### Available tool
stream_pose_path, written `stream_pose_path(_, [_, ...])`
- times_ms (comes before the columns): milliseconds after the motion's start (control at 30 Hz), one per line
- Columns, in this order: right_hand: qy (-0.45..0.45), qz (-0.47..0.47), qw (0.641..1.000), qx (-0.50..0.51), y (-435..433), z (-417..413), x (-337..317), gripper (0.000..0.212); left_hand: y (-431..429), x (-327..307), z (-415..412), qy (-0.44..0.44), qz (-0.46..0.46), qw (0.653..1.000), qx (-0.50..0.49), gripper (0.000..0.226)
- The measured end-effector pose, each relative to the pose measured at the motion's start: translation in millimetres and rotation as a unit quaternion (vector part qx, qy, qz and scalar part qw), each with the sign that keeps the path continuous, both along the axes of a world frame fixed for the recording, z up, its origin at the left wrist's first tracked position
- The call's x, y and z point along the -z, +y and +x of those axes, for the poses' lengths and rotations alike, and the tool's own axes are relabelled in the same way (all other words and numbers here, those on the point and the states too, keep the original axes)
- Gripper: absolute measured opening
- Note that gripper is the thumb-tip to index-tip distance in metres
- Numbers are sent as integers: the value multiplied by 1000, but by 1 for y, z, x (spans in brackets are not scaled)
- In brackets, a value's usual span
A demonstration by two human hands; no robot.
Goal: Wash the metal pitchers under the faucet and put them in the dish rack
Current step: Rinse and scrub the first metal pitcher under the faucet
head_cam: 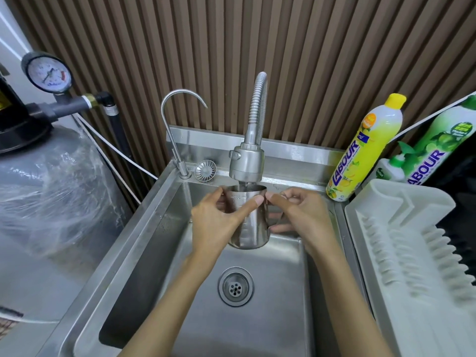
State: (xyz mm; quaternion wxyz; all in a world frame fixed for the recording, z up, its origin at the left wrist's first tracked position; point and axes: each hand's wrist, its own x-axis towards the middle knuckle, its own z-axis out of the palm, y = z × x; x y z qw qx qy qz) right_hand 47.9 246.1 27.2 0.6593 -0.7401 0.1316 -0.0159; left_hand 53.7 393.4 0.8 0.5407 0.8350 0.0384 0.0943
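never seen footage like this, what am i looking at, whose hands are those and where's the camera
There is no machine here, only a person. The single picture comes from a wide-angle camera worn on their head. It looks forward and down, so the arms reach in from the bottom edge. The left hand and the right hand both hold one metal pitcher upright over the steel sink, right under the faucet. A thin stream seems to run into it. Right of the sink lies a white dish rack, where the pitcher goes once washed. At the back right stand a yellow soap bottle and a green soap bottle.
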Motion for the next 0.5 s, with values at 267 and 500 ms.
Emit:
stream_pose_path(267, [-99,-242,964,44,10,0,-11,27,-5,14,14,44,-235,964,120,45])
stream_pose_path(500, [-48,253,965,-47,17,17,34,25,1,2,13,-133,-43,990,36,78])
